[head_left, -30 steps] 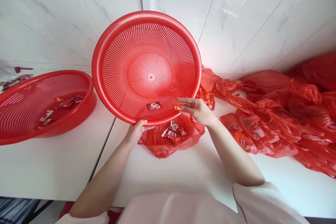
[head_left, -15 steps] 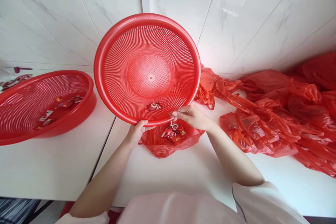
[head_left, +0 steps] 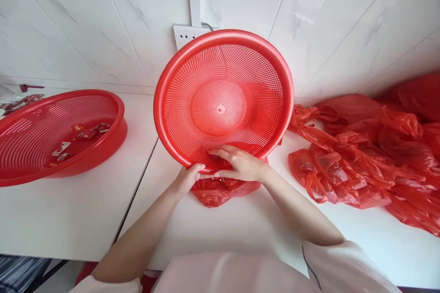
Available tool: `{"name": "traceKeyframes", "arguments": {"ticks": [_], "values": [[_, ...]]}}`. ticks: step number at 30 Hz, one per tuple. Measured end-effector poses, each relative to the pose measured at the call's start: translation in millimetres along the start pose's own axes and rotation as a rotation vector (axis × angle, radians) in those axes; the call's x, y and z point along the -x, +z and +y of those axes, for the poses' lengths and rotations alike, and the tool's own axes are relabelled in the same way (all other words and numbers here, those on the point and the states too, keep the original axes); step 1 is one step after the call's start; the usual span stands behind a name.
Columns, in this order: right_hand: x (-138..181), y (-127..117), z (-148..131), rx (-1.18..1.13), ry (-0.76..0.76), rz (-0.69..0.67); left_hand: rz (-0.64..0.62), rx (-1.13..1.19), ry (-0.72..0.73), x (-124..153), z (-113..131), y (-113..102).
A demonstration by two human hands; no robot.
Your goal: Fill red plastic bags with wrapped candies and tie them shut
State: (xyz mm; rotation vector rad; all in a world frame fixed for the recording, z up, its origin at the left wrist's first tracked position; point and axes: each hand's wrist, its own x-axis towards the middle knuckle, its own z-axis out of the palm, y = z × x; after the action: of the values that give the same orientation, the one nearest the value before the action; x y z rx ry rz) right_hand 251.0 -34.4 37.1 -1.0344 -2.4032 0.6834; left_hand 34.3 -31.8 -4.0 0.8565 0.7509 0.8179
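My left hand (head_left: 186,179) is closed on the near rim of a red plastic basket (head_left: 220,55), which is tilted with its perforated inside facing me. My right hand (head_left: 239,163) reaches over the same rim, fingers stretched inside the basket and thumb held apart below them. Its fingertips mostly cover a small dark-red packet (head_left: 214,156) on the basket's lower wall. Directly beneath the rim lies an open red plastic bag (head_left: 220,194) with several red printed packets (head_left: 229,183) in it, partly hidden by the basket and my hand.
To the left stands another red basket (head_left: 117,119), holding a few small packets (head_left: 85,132). Several red plastic bags (head_left: 357,165) are heaped on the right. Behind the tilted basket, a power socket (head_left: 185,35) is on the tiled wall (head_left: 137,9).
The basket has shifted right and slightly down in view. My right hand has left the rim's edge and moved inside over the packet, while my left hand has kept its grip.
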Motion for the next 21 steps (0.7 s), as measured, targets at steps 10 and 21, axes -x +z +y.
{"name": "traceKeyframes", "arguments": {"ticks": [10, 21], "values": [[0, -14, -2, -0.710, 0.219, 0.213, 0.113, 0.058, 0.068, -10, 8, -16], [4, -28, 0, -0.707, 0.296, 0.227, 0.190, 0.069, 0.132, -11, 18, -21]]}}
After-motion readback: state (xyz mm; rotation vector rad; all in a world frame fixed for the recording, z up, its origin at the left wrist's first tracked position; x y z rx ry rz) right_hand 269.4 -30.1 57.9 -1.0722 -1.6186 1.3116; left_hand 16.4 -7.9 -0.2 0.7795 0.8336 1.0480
